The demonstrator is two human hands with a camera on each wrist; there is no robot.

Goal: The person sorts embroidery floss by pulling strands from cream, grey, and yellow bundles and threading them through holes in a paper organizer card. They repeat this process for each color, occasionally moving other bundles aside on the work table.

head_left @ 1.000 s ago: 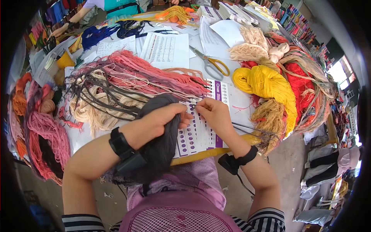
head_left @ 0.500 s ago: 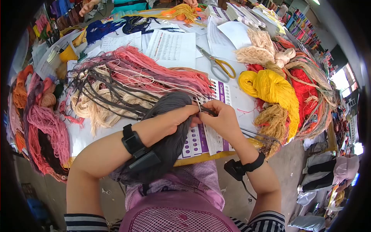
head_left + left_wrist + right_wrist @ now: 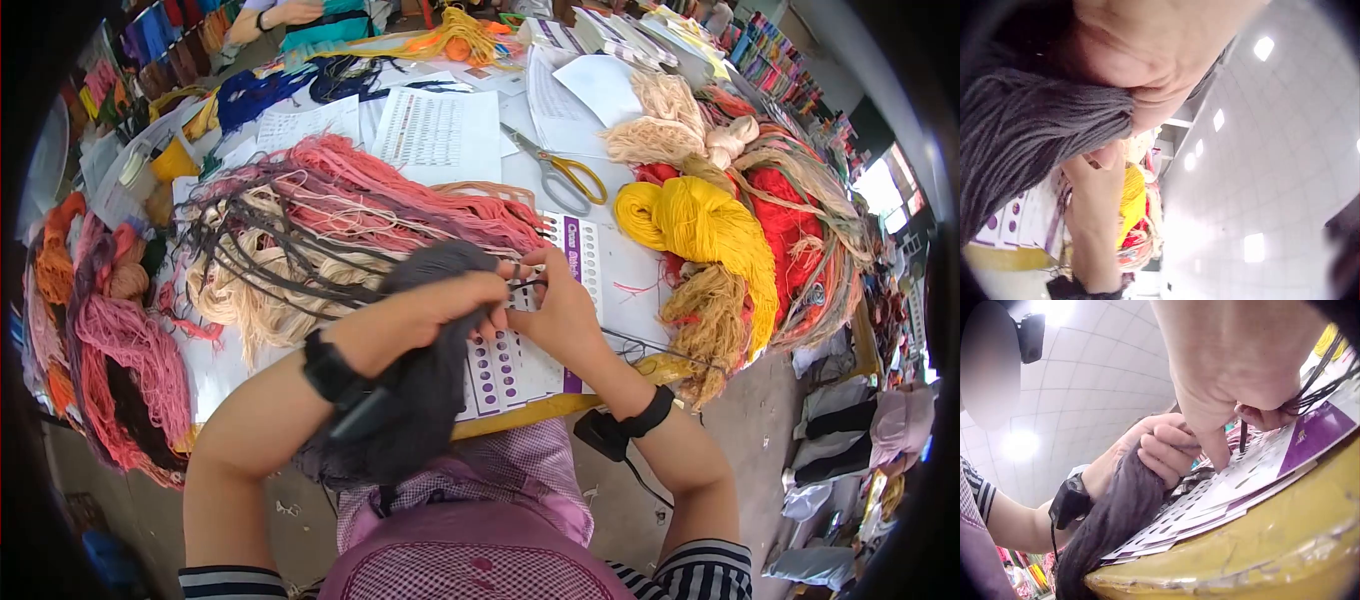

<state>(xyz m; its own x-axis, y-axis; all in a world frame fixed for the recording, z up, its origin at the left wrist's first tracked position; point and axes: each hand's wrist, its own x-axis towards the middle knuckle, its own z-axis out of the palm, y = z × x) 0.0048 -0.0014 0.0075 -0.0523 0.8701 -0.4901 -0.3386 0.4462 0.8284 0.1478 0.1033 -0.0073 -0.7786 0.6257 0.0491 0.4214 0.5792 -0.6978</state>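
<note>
A thick dark grey skein of thread [image 3: 420,400] drapes over the table's front edge, and my left hand [image 3: 465,295] grips its upper end with curled fingers. In the right wrist view, the left fingers [image 3: 1169,450] are wrapped round the skein. Beside them, my right hand [image 3: 560,315] pinches dark strands of thread [image 3: 1243,434] over white and purple punched cards [image 3: 575,245]. More dark strands [image 3: 1322,387] trail out past the right hand's far side. Several cards lie stacked at the table edge, partly hidden under both hands. Pink and cream threads run up to the cards' holes.
Scissors [image 3: 565,175] with a yellow and grey handle lie beyond the cards, near printed sheets [image 3: 440,130]. A yellow skein [image 3: 700,225] and red and beige threads are heaped at right. Pink hanks [image 3: 125,320] hang at left. Another person's hand [image 3: 295,12] is at the back.
The right hand drew a dark strand sideways half a second ago and is now close by the left fingers again. The left hand keeps hold of the skein. The person at the back moved an arm.
</note>
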